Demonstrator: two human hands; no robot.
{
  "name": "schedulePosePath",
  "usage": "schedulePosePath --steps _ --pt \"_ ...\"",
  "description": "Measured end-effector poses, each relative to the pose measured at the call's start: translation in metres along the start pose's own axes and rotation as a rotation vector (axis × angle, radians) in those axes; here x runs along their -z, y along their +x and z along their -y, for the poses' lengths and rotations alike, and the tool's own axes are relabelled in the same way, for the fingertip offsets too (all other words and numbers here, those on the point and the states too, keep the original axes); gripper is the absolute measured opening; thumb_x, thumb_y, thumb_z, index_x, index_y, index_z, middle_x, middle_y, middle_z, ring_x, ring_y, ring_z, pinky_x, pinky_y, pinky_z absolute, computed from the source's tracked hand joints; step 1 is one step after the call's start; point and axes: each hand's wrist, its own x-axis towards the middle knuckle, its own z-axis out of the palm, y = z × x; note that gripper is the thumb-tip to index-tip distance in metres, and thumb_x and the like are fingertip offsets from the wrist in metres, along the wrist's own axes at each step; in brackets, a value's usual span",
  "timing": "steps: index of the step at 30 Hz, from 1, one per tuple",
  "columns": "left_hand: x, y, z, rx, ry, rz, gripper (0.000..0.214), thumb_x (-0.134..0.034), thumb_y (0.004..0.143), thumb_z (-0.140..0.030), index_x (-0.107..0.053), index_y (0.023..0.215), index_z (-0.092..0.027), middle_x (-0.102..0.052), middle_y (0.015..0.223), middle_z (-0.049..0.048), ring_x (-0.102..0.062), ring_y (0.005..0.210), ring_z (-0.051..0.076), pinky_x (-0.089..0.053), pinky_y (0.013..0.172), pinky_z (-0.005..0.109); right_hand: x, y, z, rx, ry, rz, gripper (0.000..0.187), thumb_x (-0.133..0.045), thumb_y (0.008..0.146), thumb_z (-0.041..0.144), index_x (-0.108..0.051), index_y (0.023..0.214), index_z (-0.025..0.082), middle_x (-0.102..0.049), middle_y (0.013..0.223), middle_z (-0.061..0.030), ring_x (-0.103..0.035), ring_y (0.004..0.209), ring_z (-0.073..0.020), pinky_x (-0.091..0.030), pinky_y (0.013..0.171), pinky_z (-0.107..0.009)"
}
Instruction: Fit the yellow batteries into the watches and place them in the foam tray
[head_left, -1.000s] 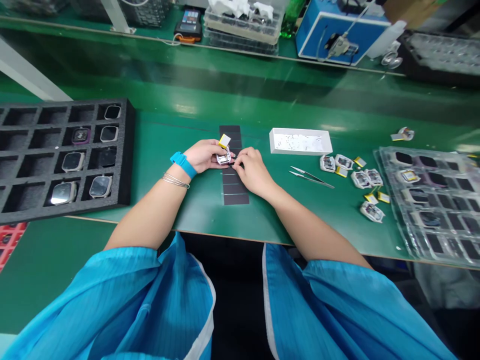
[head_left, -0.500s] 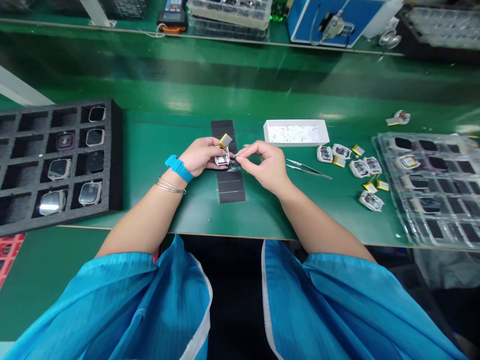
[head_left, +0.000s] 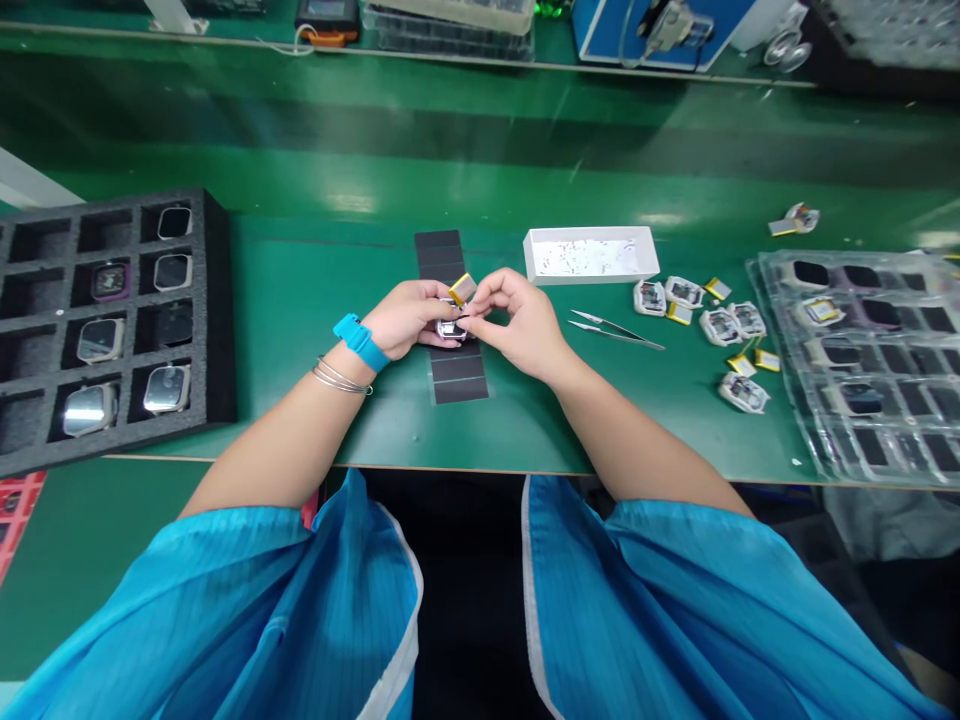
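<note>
Left hand (head_left: 412,318) holds a small open watch case (head_left: 450,329), fingers closed around its left side. Right hand (head_left: 525,328) is at the case's right edge, thumb and forefinger drawn narrow; can't tell from here if they grip anything tiny. A yellow-edged battery (head_left: 463,289) sticks up at the top of the case, near the right fingers. Case is above a strip of dark rectangles (head_left: 460,389) lying on the green table (head_left: 300,290), roughly mid-bench in front of the person.

Blue band (head_left: 361,342) and thin bangles (head_left: 341,377) on the left wrist; blue sleeves (head_left: 217,590) on both arms.

To the right: white box (head_left: 591,276) with small dark bits on its pale bottom, then tweezers (head_left: 619,331) lying flat, prongs apart, tips leftward. Further right, a loose group of white casings (head_left: 721,327) with yellow batteries (head_left: 718,289) among them, just beside stacked clear trays (head_left: 806,445) holding dark-faced pieces.

Far left: black foam tray (head_left: 219,310), several compartments with watches (head_left: 166,388) in them.
</note>
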Motion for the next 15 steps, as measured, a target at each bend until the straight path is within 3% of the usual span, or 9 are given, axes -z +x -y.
schedulePosePath --steps 9,15 --pt "-0.0047 -0.0042 -0.0047 0.021 0.026 -0.016 0.009 -0.065 0.076 -0.003 -0.062 0.079 -0.011 -0.067 0.067 0.0023 -0.065 0.057 0.011 -0.060 0.058 0.024 0.0002 -0.0020 0.0021 0.053 -0.113 0.019 0.024 -0.072 0.077 0.022 -0.049 0.086 0.023 -0.068 0.083 0.0023 -0.064 0.075 -0.0139 -0.052 0.077 -0.032" --pt "-0.0044 -0.0027 -0.0022 -0.021 0.009 -0.038 0.012 -0.062 0.075 -0.001 -0.057 0.075 -0.012 -0.062 0.060 -0.0009 -0.063 0.054 0.009 -0.059 0.056 0.021 -0.0060 -0.0075 0.0051 0.215 -0.488 0.006 0.013 -0.065 0.085 0.014 -0.055 0.084 0.023 -0.066 0.083 -0.0009 -0.063 0.086 -0.0207 -0.051 0.090 -0.042"
